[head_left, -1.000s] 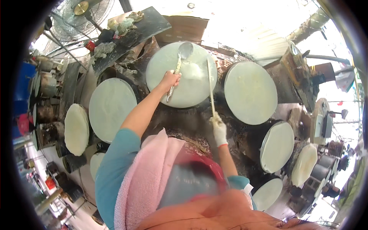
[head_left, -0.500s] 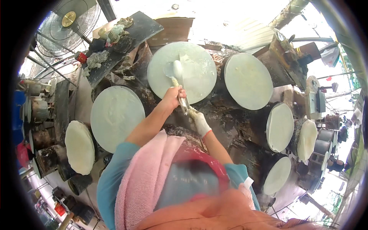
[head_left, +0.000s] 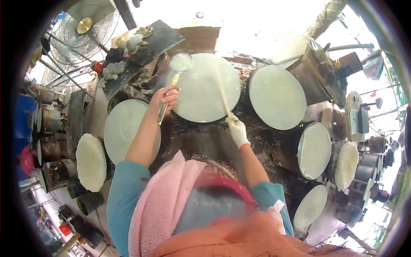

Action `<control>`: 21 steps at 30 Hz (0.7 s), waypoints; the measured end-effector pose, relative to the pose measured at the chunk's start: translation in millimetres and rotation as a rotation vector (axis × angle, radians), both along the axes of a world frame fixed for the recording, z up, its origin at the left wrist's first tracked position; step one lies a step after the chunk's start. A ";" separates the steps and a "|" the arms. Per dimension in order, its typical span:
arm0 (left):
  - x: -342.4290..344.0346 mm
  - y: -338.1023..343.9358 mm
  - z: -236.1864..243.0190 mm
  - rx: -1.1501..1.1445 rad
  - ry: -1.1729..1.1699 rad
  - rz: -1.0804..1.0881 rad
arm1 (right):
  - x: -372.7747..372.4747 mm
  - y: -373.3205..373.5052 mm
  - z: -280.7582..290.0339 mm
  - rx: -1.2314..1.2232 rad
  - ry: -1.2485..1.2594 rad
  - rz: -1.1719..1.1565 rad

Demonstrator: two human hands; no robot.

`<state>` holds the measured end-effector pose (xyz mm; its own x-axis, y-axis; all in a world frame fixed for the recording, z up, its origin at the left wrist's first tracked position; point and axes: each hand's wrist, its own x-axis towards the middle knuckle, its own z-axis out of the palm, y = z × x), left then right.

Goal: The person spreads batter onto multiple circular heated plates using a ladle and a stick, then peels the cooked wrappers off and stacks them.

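My left hand (head_left: 168, 97) is closed round the handle of a metal ladle (head_left: 181, 63), whose round bowl is over the upper left rim of the middle pale round surface (head_left: 204, 100). On my right hand (head_left: 238, 132) is a white work glove; it grips a long thin light-coloured stick (head_left: 223, 95). The stick reaches up across the right part of that same surface, its far end blurred. Whether the stick touches the surface I cannot tell. A wet-looking whitish layer covers the surface.
Similar round tops stand close by: one on the left (head_left: 130, 132), one on the right (head_left: 277, 97), and several smaller ones beyond. A dark slanted board (head_left: 165, 38) with crumpled pale scraps lies at the upper left, near a standing fan (head_left: 84, 25). A brown box (head_left: 199, 38) sits behind.
My hands have moved apart: the left went up and left with the ladle, the right moved right with the stick. The ladle has left the middle of the surface.
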<state>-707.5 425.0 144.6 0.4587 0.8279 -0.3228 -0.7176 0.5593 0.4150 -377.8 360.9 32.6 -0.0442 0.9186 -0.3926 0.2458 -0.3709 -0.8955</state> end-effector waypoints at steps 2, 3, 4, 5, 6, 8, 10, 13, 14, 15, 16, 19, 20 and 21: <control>13.1 -3.6 -6.2 0.058 0.194 -0.001 | 4.6 -14.3 2.9 0.255 -0.046 0.334; 23.6 -7.2 1.0 0.123 0.317 -0.035 | 13.4 -20.8 3.4 0.045 0.011 0.499; 30.1 -19.8 4.2 0.134 0.510 0.025 | 16.8 -27.0 31.4 -0.015 -0.106 0.618; 42.2 -24.1 6.0 0.137 0.458 0.017 | 29.6 -35.4 27.7 0.007 -0.167 0.578; 56.8 -31.4 11.0 0.133 0.418 0.018 | 50.1 -51.1 16.0 0.136 -0.040 0.385; 102.8 -51.2 39.0 0.075 0.398 0.082 | 105.3 -77.4 18.3 -0.004 -0.016 -0.029; 131.4 -66.9 42.8 0.035 0.289 0.042 | 170.7 -101.3 41.9 0.067 -0.459 -0.195; 176.2 -74.8 47.7 -0.047 0.085 -0.048 | 262.9 -121.2 32.7 0.008 -0.793 -0.376; 191.5 -77.8 47.6 -0.091 -0.024 -0.084 | 286.3 -123.5 17.5 0.133 -0.902 -0.472; 204.2 -80.9 47.7 -0.136 -0.111 -0.112 | 307.3 -120.4 1.5 0.227 -1.002 -0.541; 221.6 -86.0 49.1 -0.133 -0.109 -0.116 | 324.5 -113.8 17.1 0.073 -1.097 -0.488; 268.6 -96.0 55.9 -0.245 -0.263 -0.211 | 361.4 -93.1 -6.5 0.251 -1.160 -0.530; 279.8 -95.2 59.2 -0.245 -0.252 -0.227 | 365.3 -84.8 -14.7 0.263 -1.172 -0.538; 290.9 -94.1 60.9 -0.249 -0.224 -0.243 | 369.2 -77.3 -17.9 0.224 -1.199 -0.497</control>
